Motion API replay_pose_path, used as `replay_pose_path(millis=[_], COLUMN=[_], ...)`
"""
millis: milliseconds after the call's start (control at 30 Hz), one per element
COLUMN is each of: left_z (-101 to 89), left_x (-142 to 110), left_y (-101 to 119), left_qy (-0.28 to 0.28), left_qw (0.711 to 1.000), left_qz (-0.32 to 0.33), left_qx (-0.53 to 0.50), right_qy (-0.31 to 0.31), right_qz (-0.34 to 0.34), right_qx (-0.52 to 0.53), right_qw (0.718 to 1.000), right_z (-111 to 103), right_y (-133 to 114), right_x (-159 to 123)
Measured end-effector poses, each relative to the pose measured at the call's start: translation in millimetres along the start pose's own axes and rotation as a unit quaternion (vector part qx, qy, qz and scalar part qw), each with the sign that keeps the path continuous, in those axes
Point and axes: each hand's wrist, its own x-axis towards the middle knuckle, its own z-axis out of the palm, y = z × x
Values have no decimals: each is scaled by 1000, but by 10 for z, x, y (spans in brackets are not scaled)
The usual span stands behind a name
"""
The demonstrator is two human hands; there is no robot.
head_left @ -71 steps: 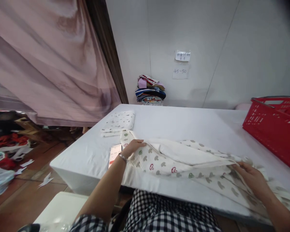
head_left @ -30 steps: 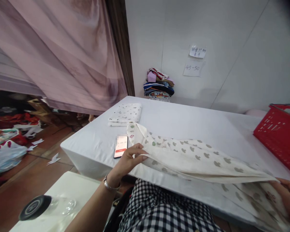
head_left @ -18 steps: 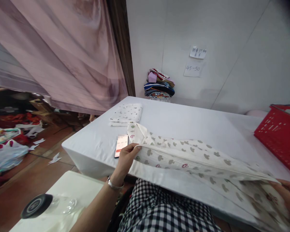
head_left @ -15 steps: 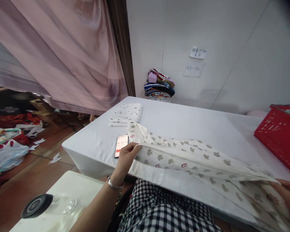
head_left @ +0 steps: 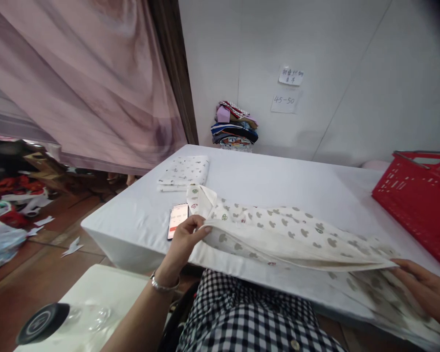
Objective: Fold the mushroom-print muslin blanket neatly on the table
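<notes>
A long white cloth [head_left: 275, 222] printed with grey and some red mushroom shapes lies along the front of the white-covered table. My left hand [head_left: 187, 237] pinches its near edge at the left end, thumb on top. At the far right, my right hand [head_left: 421, 283] grips the same edge between thumb and fingers. The edge stretches between both hands, and the fabric below it hangs over the table's front on the right. Close beyond my left hand lies a phone [head_left: 178, 220] with a lit screen. Behind it is a folded white patterned cloth [head_left: 185, 171].
The white table [head_left: 256, 178] reaches back to the wall, where a stack of folded clothes [head_left: 234, 127] stands. A red basket [head_left: 418, 200] sits at the right. Lower left, a pale stool [head_left: 106, 283] carries a clear bottle with a black lid [head_left: 43, 322]. Bags [head_left: 3, 244] lie on the floor.
My right hand has come left and slightly up with its edge of the cloth and shows more fully. The view has turned a little right, so the surroundings sit further left.
</notes>
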Motion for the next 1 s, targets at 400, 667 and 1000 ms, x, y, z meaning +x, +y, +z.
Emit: replay_pose_path(millis=[400, 667, 1000], left_z=[-62, -326, -443], left_x=[147, 262, 265], left_y=[-157, 24, 635], left_qy=[110, -88, -282], left_qw=[989, 977, 908], left_qz=[-89, -184, -130], left_qx=[-45, 66, 281], right_qy=[-128, -140, -109], right_qz=[-23, -18, -23], right_qx=[47, 48, 22], right_qw=[990, 989, 994], right_z=[-49, -173, -445], right_y=[-145, -173, -324], right_x=[-37, 106, 135])
